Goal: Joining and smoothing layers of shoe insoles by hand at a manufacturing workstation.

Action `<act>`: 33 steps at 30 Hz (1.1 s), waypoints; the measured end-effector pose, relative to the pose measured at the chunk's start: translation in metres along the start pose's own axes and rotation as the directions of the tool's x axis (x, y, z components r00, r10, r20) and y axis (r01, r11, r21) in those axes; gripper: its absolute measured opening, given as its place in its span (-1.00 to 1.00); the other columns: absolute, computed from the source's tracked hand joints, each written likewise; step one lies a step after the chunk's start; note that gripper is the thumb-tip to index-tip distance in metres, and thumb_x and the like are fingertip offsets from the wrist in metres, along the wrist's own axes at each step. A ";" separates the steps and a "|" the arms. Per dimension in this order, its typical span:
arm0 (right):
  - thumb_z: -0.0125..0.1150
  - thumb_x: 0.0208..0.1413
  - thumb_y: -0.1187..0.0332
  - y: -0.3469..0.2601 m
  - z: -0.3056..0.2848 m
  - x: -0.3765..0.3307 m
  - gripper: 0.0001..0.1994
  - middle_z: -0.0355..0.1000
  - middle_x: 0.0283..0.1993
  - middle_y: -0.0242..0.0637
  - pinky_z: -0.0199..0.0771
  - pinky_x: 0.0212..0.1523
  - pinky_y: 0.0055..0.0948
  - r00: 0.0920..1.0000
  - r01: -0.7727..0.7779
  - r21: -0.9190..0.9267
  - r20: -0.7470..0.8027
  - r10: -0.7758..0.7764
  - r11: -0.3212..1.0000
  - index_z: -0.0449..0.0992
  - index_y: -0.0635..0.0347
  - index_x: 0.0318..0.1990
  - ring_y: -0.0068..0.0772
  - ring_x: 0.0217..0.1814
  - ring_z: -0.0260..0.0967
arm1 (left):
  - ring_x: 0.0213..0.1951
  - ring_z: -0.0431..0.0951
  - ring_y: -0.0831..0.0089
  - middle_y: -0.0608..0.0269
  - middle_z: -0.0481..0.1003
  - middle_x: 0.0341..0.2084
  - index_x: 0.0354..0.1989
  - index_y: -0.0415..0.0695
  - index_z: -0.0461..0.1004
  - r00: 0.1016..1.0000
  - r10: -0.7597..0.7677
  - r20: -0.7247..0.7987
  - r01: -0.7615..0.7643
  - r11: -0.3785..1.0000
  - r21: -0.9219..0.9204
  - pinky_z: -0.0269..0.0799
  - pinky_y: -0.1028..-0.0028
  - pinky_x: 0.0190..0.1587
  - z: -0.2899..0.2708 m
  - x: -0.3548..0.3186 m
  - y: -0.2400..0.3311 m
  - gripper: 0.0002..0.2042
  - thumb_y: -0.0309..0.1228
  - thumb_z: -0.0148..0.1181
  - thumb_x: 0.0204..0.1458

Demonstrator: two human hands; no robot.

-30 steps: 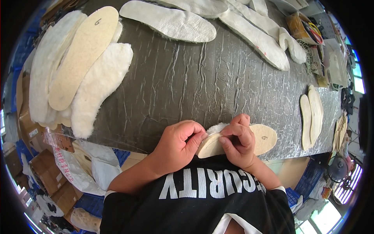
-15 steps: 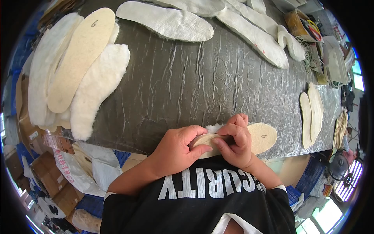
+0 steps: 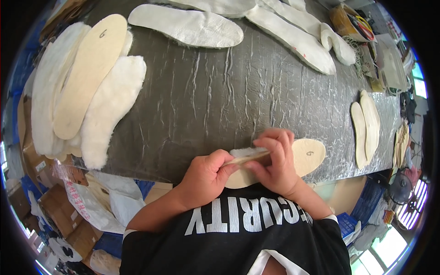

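Observation:
At the table's near edge, a cream felt insole (image 3: 310,155) lies crosswise, its marked rounded end sticking out past my right hand (image 3: 277,161). A strip of white fleece (image 3: 247,151) shows along the far side of the layers between my hands. My left hand (image 3: 204,176) is closed, pinching the left end of these layers between thumb and fingers. The right hand's fingers are bent over the middle, with the thumb on the near side; its fingertips are slightly blurred. My fingers hide how fleece and felt join.
A pile of fleece and felt insoles (image 3: 90,78) lies at the left of the dark plastic-covered table (image 3: 183,101). White insole pieces (image 3: 188,25) spread along the far side. Several slim cream insoles (image 3: 365,130) lie at the right, near a cardboard box (image 3: 347,23) of odds and ends.
The left end of the held layers has tilted and more felt shows below my fingers. My left hand has shifted slightly left; the right fingers have moved along the far edge.

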State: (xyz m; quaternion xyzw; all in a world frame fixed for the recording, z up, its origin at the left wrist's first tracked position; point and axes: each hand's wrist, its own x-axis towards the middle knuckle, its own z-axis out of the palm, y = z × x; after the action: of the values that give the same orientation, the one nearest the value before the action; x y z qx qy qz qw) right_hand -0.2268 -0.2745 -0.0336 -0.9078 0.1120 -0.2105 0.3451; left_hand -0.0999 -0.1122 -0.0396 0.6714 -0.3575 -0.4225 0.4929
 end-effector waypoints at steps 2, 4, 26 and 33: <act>0.39 -0.18 0.26 0.000 -0.009 0.005 -0.62 0.41 -0.27 -0.45 0.08 -0.09 -0.18 0.998 -0.052 -0.058 -0.025 0.051 0.997 0.42 0.09 -0.17 -0.30 -0.20 0.30 | -0.58 0.46 0.52 0.15 0.49 -0.60 -0.32 -0.24 0.44 1.000 0.013 -0.022 -0.013 1.000 0.024 0.36 0.52 -0.48 -0.002 0.000 -0.001 -0.87 -0.45 0.22 0.11; 0.37 -0.16 0.22 0.006 -0.022 0.003 -0.63 0.41 -0.25 -0.42 0.11 -0.07 -0.16 0.981 -0.040 -0.211 0.179 0.079 0.977 0.45 0.08 -0.16 -0.28 -0.14 0.31 | -0.60 0.46 0.47 0.11 0.47 -0.62 -0.34 -0.25 0.43 0.999 -0.034 -0.018 0.035 0.996 0.083 0.35 0.51 -0.50 -0.006 -0.001 0.004 -0.85 -0.42 0.21 0.11; 0.22 -0.30 0.26 0.020 -0.025 -0.052 -0.76 0.45 -0.14 -0.47 0.30 -0.12 -0.26 0.966 0.246 -0.252 0.144 -0.215 0.936 0.59 -0.04 -0.35 -0.42 -0.17 0.35 | -0.25 0.44 0.41 0.46 0.50 -0.37 -0.44 -0.07 0.54 0.813 0.416 0.407 -0.580 0.643 0.501 0.26 0.33 -0.19 -0.002 0.017 0.015 -0.82 -0.42 0.34 -0.30; 0.18 -0.28 0.27 0.024 -0.028 -0.052 -0.70 0.45 -0.16 -0.47 0.29 -0.13 -0.32 0.960 0.256 -0.205 0.173 -0.222 0.945 0.60 0.01 -0.28 -0.46 -0.19 0.34 | -0.24 0.43 0.44 0.48 0.53 -0.29 -0.36 -0.07 0.60 0.805 0.385 0.450 -0.585 0.637 0.502 0.24 0.35 -0.17 -0.002 0.020 0.017 -0.80 -0.40 0.23 -0.23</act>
State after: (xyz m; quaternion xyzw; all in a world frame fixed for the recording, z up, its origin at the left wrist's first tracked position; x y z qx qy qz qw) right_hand -0.2873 -0.2902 -0.0473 -0.9609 -0.0018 -0.1689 0.2193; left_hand -0.0915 -0.1337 -0.0270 0.5986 -0.7152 -0.2278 0.2799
